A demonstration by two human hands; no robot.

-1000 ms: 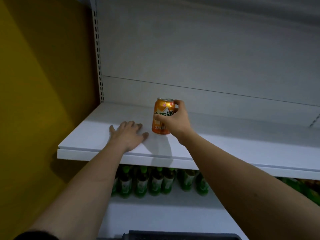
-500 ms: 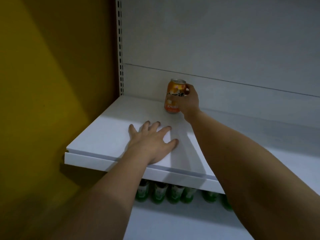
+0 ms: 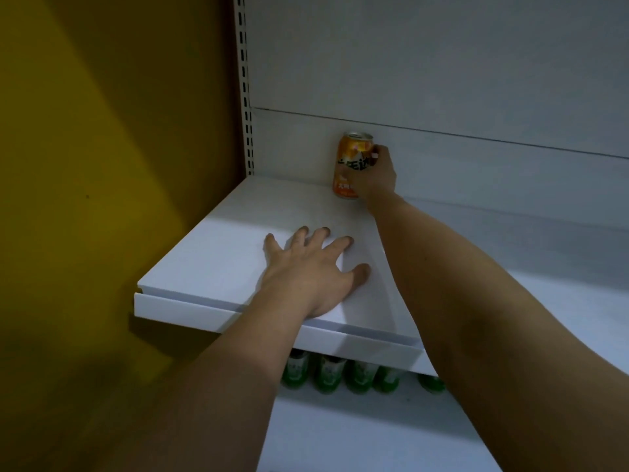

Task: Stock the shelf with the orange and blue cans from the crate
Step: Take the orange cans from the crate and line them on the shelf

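Observation:
An orange can (image 3: 350, 155) stands upright at the back of the white shelf (image 3: 218, 267), close to the rear panel. My right hand (image 3: 374, 178) grips the can from its right side, fingers curled round it. My left hand (image 3: 316, 270) lies flat on the shelf near its front edge, fingers spread, holding nothing. No blue can and no crate appear in this view.
A yellow wall (image 3: 102, 165) closes off the left side, beside a slotted white upright (image 3: 245, 90). Green bottles (image 3: 326, 373) stand in a row on the lower shelf under the front lip. The shelf runs on to the right.
My right hand has carried the orange can from the shelf's front to its back by the rear panel. My left hand stays flat on the shelf.

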